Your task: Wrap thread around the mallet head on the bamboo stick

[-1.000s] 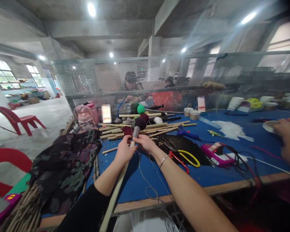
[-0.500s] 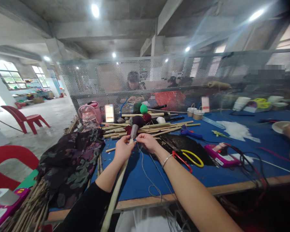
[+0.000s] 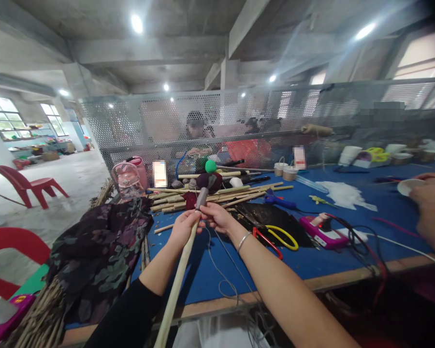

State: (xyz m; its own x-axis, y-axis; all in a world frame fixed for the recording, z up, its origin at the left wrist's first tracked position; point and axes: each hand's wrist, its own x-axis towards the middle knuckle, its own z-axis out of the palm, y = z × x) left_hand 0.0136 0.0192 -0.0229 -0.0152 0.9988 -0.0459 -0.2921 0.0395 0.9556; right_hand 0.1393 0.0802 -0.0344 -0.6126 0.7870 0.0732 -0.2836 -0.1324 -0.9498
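Note:
My left hand [image 3: 185,227] is closed around a long pale wooden stick [image 3: 177,290], just below its grey wrapped upper part [image 3: 202,199]. The stick slants from the bottom of the view up over the table, and dark round bundles [image 3: 209,181] show at its far end. Close beside it, my right hand [image 3: 217,217] has its fingers pinched near the lower edge of the wrapping. A thin grey cord [image 3: 210,256] runs down from the fingers of this hand and loops over the blue table [image 3: 199,285]. The fingertips partly hide where cord and stick meet.
Scissors with red and yellow handles [image 3: 281,237] lie right of my right forearm. Loose sticks [image 3: 239,193] lie beyond my hands, dark patterned cloth [image 3: 97,256] to the left. A purple power strip [image 3: 321,232] trails cables. Another person's hand [image 3: 433,208] is at far right.
Both hands have shifted slightly down and drawn closer together at the wrapping's lower edge. The whole view has turned a little; the stick stays in my left hand.

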